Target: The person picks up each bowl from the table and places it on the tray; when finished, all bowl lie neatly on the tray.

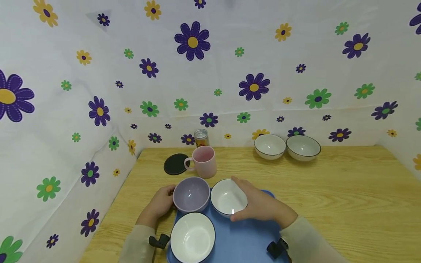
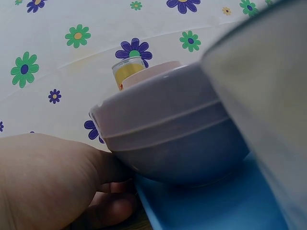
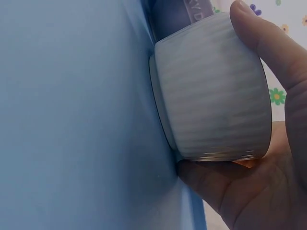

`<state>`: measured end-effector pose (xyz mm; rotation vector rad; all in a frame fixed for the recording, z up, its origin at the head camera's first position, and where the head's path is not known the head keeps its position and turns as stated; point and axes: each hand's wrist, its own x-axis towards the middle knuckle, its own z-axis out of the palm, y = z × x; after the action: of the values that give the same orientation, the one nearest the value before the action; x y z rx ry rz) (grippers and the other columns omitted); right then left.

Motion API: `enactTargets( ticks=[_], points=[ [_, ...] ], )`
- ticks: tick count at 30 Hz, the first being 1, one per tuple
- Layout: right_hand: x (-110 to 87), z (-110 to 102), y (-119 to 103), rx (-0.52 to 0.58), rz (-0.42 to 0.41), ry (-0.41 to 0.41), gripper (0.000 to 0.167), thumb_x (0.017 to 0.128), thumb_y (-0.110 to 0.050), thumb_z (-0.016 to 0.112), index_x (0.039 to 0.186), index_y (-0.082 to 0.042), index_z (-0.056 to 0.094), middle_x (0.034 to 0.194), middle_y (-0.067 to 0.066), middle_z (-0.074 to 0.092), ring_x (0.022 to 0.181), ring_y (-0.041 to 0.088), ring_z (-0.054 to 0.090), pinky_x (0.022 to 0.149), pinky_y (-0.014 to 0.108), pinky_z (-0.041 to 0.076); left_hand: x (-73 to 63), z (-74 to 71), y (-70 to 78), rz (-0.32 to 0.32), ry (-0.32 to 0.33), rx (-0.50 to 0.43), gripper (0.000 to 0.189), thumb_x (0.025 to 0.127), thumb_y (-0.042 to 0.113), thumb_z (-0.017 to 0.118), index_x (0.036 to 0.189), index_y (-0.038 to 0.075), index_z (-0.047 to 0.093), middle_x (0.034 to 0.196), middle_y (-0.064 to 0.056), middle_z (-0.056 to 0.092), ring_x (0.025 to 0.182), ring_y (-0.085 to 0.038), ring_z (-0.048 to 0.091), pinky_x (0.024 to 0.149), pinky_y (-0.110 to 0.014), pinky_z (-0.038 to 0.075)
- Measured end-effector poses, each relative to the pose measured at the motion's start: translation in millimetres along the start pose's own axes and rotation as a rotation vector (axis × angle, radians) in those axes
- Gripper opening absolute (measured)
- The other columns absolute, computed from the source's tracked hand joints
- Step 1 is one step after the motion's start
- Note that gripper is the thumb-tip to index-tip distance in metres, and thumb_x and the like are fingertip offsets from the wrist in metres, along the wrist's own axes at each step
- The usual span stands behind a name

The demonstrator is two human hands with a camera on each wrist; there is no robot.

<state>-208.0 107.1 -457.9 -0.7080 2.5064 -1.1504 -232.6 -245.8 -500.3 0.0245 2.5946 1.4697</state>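
My right hand [image 1: 260, 201] spans a small white bowl [image 1: 228, 198] with a dark rim, thumb on the near side and fingers at the far side. The right wrist view shows the ribbed wall of this white bowl [image 3: 213, 91] between thumb and fingers, its foot close against the blue tray [image 3: 72, 120]. A lilac bowl [image 1: 191, 195] stands just left of it, at the tray's far left corner. Against the lilac bowl's left side rests my left hand [image 1: 159, 204], its fingers loosely bent near the tray edge. A larger white bowl [image 1: 193, 237] sits nearer me.
Behind the tray stand a pink mug [image 1: 205, 164], a can [image 1: 201, 137] and a black round coaster [image 1: 175, 164]. Two more white bowls, a left one [image 1: 269, 148] and a right one [image 1: 303, 149], sit at the table's back edge. A flower-patterned sheet [image 1: 223, 65] hangs behind the table.
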Motion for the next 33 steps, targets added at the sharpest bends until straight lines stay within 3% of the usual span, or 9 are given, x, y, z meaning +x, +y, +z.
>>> enactTargets(
  ticks=[6, 11, 16, 19, 22, 24, 27, 30, 33],
  points=[
    [0.4, -1, 0, 0.041, 0.022, -0.002, 0.12, 0.072, -0.052, 0.087, 0.161, -0.011, 0.017, 0.162, 0.014, 0.027, 0.145, 0.034, 0.033, 0.114, 0.058, 0.03, -0.9, 0.1, -1.4, 0.002, 0.002, -0.007, 0.018, 0.098, 0.003, 0.054, 0.107, 0.003, 0.07, 0.085, -0.007, 0.063, 0.071, -0.019, 0.059, 0.065, -0.032, 0.05],
    [-1.3, -11, 6, 0.064, 0.024, 0.013, 0.098, 0.087, -0.051, 0.074, 0.16, -0.011, 0.023, 0.162, 0.01, 0.03, 0.147, 0.033, 0.033, 0.116, 0.057, 0.027, -2.7, 0.4, 0.1, 0.002, 0.001, -0.009, 0.018, 0.098, 0.003, 0.054, 0.107, 0.003, 0.07, 0.086, -0.007, 0.063, 0.071, -0.019, 0.059, 0.065, -0.033, 0.05],
    [-5.3, -30, 14, 0.122, 0.04, 0.049, 0.074, 0.095, -0.043, 0.067, 0.155, -0.011, 0.038, 0.152, 0.014, 0.046, 0.133, 0.036, 0.051, 0.106, 0.058, 0.041, -3.4, 0.6, 1.1, 0.005, 0.008, -0.007, 0.019, 0.098, 0.004, 0.054, 0.108, 0.004, 0.07, 0.088, -0.006, 0.064, 0.072, -0.019, 0.06, 0.065, -0.033, 0.051],
    [-7.3, -42, 21, 0.136, 0.062, 0.118, 0.066, 0.096, -0.042, 0.067, 0.15, -0.011, 0.046, 0.145, 0.013, 0.054, 0.127, 0.034, 0.057, 0.1, 0.056, 0.047, -2.8, 0.5, 1.7, 0.004, 0.011, -0.007, 0.019, 0.098, 0.004, 0.054, 0.107, 0.004, 0.07, 0.089, -0.006, 0.065, 0.072, -0.018, 0.06, 0.065, -0.033, 0.051],
    [-10.4, -55, 32, 0.13, 0.074, 0.261, 0.059, 0.097, -0.043, 0.065, 0.144, -0.01, 0.053, 0.137, 0.011, 0.06, 0.119, 0.032, 0.061, 0.095, 0.049, 0.052, -1.5, 0.3, 2.5, 0.003, 0.015, -0.006, 0.019, 0.097, 0.003, 0.054, 0.107, 0.003, 0.07, 0.087, -0.006, 0.065, 0.072, -0.018, 0.06, 0.065, -0.032, 0.051],
    [-14.1, -65, 43, 0.167, 0.062, 0.4, 0.053, 0.099, -0.041, 0.063, 0.139, -0.007, 0.057, 0.131, 0.013, 0.063, 0.112, 0.03, 0.063, 0.091, 0.04, 0.054, -0.7, 0.4, 2.8, 0.001, 0.018, -0.001, 0.018, 0.098, 0.004, 0.054, 0.107, 0.003, 0.07, 0.087, -0.006, 0.064, 0.072, -0.019, 0.06, 0.065, -0.032, 0.051],
    [-22.5, -80, 60, 0.209, 0.082, 0.644, 0.049, 0.101, -0.039, 0.06, 0.134, -0.003, 0.059, 0.123, 0.013, 0.064, 0.102, 0.016, 0.063, 0.082, 0.023, 0.054, -0.7, 0.8, 2.4, 0.003, 0.02, 0.009, 0.018, 0.098, 0.004, 0.054, 0.107, 0.003, 0.07, 0.086, -0.007, 0.064, 0.072, -0.019, 0.06, 0.066, -0.031, 0.051],
    [-31.7, -91, 75, 0.247, 0.172, 0.861, 0.05, 0.1, -0.039, 0.06, 0.135, -0.003, 0.057, 0.125, 0.011, 0.061, 0.102, 0.003, 0.056, 0.082, 0.014, 0.047, -0.9, 1.5, 0.0, -0.003, 0.014, 0.015, 0.018, 0.098, 0.004, 0.054, 0.107, 0.003, 0.07, 0.085, -0.007, 0.064, 0.073, -0.02, 0.06, 0.066, -0.031, 0.051],
    [-37.5, -98, 86, 0.278, 0.281, 0.984, 0.055, 0.099, -0.04, 0.062, 0.142, -0.008, 0.052, 0.136, 0.009, 0.054, 0.11, 0.007, 0.051, 0.083, 0.012, 0.042, -0.3, 1.7, -3.0, 0.003, 0.014, 0.025, 0.019, 0.098, 0.004, 0.054, 0.107, 0.003, 0.07, 0.085, -0.007, 0.064, 0.073, -0.02, 0.06, 0.067, -0.032, 0.051]
  ],
)
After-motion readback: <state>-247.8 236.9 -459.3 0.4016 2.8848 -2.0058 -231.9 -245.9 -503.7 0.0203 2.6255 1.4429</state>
